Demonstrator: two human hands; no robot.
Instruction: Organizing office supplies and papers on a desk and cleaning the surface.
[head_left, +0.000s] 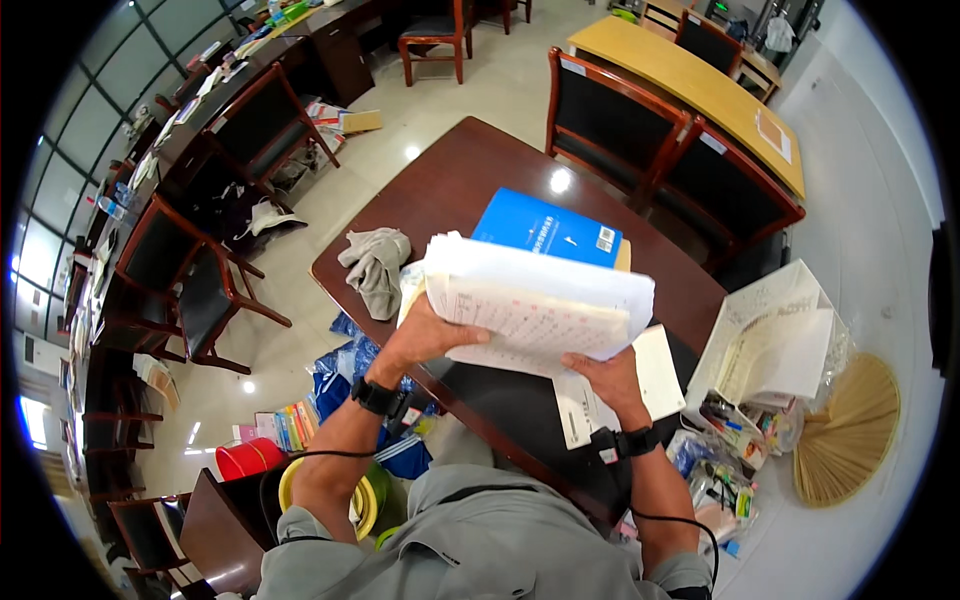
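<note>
Both of my hands hold a thick stack of paper sheets (540, 300) above the dark wooden table (442, 180). My left hand (431, 334) grips its left end, thumb on the front sheet. At the lower right edge, my right hand (611, 379) holds the stack with its thumb on the front too. The front sheets bear writing in rows. Behind the stack lies a blue-covered book (544, 225), partly hidden by the paper. A crumpled grey cloth (379, 270) rests left of the stack. Beneath and beside my right hand are loose pale papers (660, 375).
A white box (780, 300) with papers stands at the table's right, near bagged small items (716, 480) and a woven fan (847, 431). Chairs (619, 112) stand beyond the table. Blue plastic bags (345, 360), books (289, 424) and a red bucket (247, 457) are on the left floor.
</note>
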